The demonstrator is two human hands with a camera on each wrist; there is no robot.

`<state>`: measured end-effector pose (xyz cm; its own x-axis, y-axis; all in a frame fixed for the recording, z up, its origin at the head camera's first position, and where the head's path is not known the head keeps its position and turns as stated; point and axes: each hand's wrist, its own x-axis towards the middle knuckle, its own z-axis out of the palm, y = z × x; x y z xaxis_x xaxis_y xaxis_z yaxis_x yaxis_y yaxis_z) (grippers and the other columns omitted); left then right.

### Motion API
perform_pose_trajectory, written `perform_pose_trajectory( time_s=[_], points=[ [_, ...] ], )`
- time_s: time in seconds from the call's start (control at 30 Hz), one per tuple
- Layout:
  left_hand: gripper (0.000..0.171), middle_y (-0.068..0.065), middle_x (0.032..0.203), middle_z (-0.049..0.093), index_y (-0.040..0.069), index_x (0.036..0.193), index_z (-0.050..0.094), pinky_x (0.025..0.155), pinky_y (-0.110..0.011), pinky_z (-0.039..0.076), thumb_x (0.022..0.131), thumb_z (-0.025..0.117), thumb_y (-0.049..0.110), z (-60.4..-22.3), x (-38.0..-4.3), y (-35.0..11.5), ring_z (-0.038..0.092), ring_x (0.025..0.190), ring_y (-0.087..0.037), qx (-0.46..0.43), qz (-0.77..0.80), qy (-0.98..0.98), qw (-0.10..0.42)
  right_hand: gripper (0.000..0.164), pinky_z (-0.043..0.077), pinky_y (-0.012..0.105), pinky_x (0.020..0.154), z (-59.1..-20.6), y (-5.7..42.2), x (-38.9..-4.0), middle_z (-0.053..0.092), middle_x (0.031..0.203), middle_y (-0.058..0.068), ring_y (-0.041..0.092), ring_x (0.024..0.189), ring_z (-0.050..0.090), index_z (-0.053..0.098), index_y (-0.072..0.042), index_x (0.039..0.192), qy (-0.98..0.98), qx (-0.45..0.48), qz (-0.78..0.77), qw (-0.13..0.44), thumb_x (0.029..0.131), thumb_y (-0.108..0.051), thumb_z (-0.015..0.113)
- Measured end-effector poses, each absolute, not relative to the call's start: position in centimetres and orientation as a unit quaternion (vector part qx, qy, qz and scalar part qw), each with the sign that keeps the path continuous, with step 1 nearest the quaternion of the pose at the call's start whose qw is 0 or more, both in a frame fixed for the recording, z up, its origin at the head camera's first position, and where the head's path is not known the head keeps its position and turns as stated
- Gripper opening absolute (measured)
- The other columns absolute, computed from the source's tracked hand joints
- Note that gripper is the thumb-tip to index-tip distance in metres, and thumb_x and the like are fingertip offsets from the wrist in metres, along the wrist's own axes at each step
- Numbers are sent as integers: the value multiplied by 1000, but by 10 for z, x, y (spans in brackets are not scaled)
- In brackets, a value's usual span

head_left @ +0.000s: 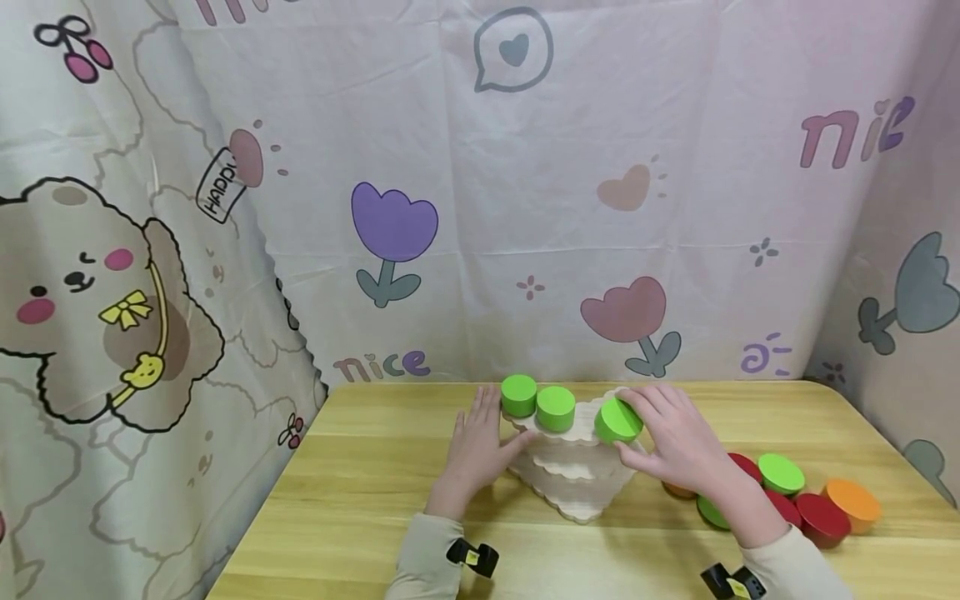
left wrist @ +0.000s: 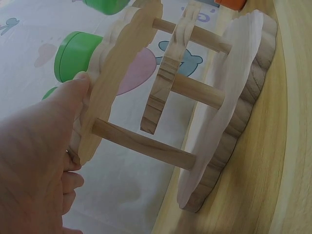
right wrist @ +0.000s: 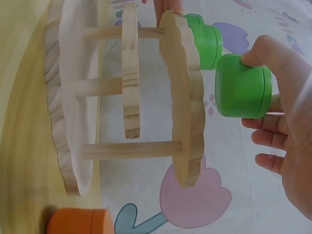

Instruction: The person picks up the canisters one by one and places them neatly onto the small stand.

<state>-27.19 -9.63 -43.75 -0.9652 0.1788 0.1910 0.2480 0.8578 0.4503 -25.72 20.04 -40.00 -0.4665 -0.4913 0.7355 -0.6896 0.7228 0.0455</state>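
Observation:
A three-tier wooden stand (head_left: 581, 457) with scalloped edges and dowel posts stands on the table. Two green round pieces, one at the back left (head_left: 518, 396) and one beside it (head_left: 556, 409), sit on its top tier. My left hand (head_left: 478, 448) holds the left corner of that tier, its thumb along the front edge in the left wrist view. Between thumb and fingers, my right hand (head_left: 678, 435) pinches a third green round piece (right wrist: 243, 87). In the right wrist view this piece is tilted and apart from the top tier, just above its right part.
Loose round pieces lie on the table (head_left: 360, 500) by my right forearm: several red (head_left: 823, 518), some green (head_left: 781, 473) and an orange one (head_left: 853, 503). A patterned curtain (head_left: 517, 208) hangs behind and at both sides of the table.

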Motion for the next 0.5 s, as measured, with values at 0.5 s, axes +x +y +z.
perform_pose_trajectory(
  time_s=[0.5],
  points=[
    [104,-6,165,8,11,158,11,123,-57,9,85,37,81,-435,-270,-96,4,154,-24,-108,-244,-961,66,51,42,40,77,-404,184,-274,61,97,7,26,93,51,65,-3,106,-855,335,135,372,67,-35,71]
  ],
)
